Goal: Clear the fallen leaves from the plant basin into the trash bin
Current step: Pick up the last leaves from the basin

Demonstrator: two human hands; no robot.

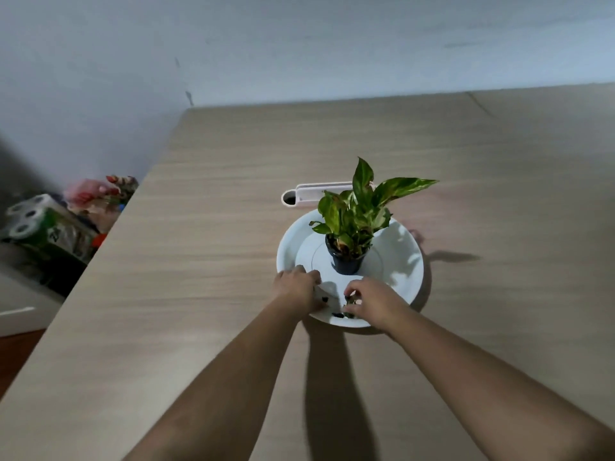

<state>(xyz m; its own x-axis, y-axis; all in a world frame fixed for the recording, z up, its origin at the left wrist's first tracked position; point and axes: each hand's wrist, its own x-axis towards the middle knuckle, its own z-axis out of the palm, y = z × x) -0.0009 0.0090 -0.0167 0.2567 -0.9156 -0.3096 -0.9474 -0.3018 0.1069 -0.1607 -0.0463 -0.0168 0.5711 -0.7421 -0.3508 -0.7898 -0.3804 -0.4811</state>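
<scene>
Left hand [297, 287] covers near-left rim of white basin [404, 261]; fingers curled, grip unclear. Right hand [372, 302] hides part of dark leaf bits [338, 315]; whether pinching any, unclear. White object [311, 194] behind plant [357, 207] partly hidden by leaves. Floor clutter [50, 227] at left blurred. Both forearms cut off by bottom edge.

Two bare forearms, no sleeves, left grip [297, 285], right grip [372, 301]

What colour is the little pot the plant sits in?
The pot is black, glossy, seen clearly in the head view.
</scene>
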